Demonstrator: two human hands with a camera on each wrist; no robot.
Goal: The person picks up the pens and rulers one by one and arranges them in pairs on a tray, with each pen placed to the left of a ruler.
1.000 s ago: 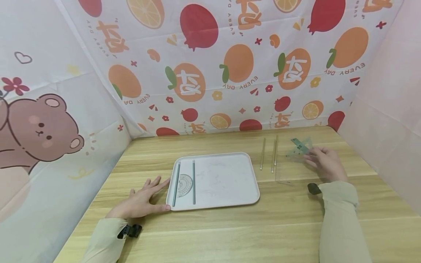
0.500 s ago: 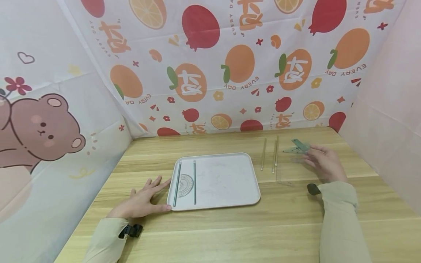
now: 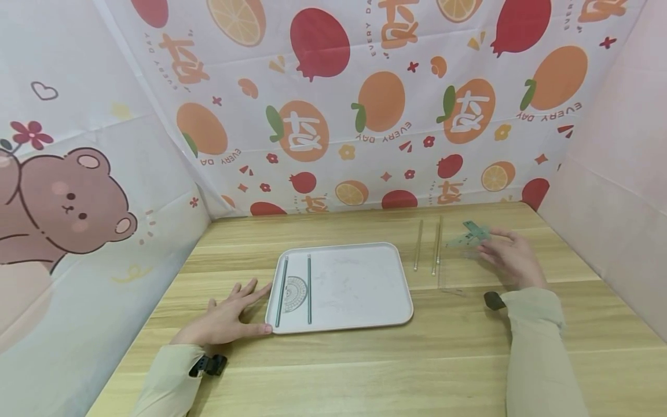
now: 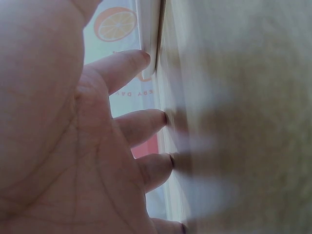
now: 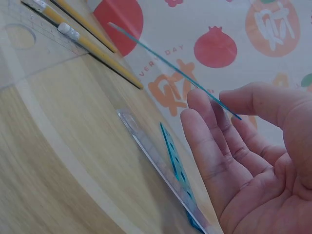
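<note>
My right hand [image 3: 513,258] is at the right of the table. In the right wrist view its thumb and fingers pinch a thin green see-through plastic drawing tool [image 5: 170,66], seen edge-on. Below that hand are another green plastic piece [image 5: 178,170] with dark marks and a clear ruler [image 5: 161,165]. My left hand [image 3: 224,318] lies spread at the left, its thumb and index fingertips at the rim of a white tray [image 3: 359,327]. Two dark green pencils [image 3: 310,289] lie lengthwise in the tray's left part, with a clear protractor [image 3: 295,294] between them.
Several yellow pencils [image 3: 418,246] lie right of the tray, pointing toward the back. Beside them lies a clear plastic piece with a round hole [image 5: 22,36]. Fruit-printed cloth [image 3: 333,116] hangs behind the wooden table [image 3: 333,376], with more cloth at both sides.
The green tool at my right hand has turned and shifted slightly over the last second. My left hand has stayed at the tray's rim. The view has drifted a little.
</note>
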